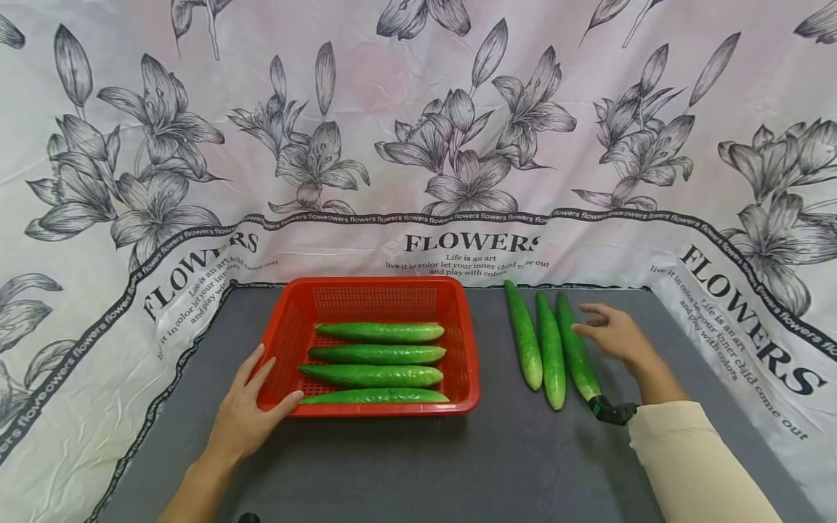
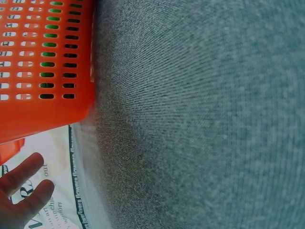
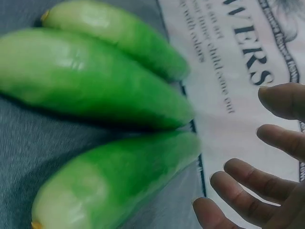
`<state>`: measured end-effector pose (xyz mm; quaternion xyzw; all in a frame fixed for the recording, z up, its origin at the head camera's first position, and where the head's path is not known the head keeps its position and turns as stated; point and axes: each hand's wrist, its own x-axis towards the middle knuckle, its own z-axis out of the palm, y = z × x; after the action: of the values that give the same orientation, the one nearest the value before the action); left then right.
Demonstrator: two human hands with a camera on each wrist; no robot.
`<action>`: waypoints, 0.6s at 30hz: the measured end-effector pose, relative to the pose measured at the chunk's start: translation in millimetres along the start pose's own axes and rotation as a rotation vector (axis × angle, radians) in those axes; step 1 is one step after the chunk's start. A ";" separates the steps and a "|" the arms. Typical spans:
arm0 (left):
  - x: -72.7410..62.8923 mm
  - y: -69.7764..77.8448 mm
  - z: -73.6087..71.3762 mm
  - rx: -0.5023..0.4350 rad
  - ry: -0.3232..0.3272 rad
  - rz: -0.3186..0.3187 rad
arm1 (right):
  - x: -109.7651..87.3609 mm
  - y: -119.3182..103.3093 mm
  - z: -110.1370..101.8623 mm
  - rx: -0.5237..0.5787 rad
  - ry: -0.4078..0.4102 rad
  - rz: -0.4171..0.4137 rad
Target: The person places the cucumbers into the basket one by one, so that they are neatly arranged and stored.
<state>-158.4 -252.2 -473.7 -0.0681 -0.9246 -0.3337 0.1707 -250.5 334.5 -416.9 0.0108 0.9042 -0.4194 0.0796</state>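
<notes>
A red plastic basket (image 1: 467,349) with slotted walls stands on the grey tabletop, several green cucumbers (image 1: 379,333) lying crosswise inside it. My left hand (image 1: 243,414) is at its front left corner, fingers spread along the left side and thumb at the front rim. Right of the basket lie three more cucumbers, the left one (image 1: 523,335), the middle one (image 1: 551,352) and the right one (image 1: 575,349), pointing away from me. Over the far part of the right one hovers my right hand (image 1: 615,333), fingers apart and holding nothing. In the right wrist view its fingers are beside the cucumbers' far ends.
A white cloth (image 1: 471,247) printed with flowers and lettering hangs behind the table and down both sides. The grey tabletop (image 1: 418,472) stretches in front of the basket. A dark wrist strap (image 1: 611,411) is on the right arm, at the cream sleeve's cuff.
</notes>
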 end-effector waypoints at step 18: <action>0.0 0.7 -0.3 0.007 0.005 -0.002 | 28.6 31.5 10.6 0.013 -0.058 0.172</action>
<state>-158.2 -251.8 -473.0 -0.0655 -0.9254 -0.3308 0.1731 -274.5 345.6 -451.8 0.0766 0.8944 -0.4173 0.1415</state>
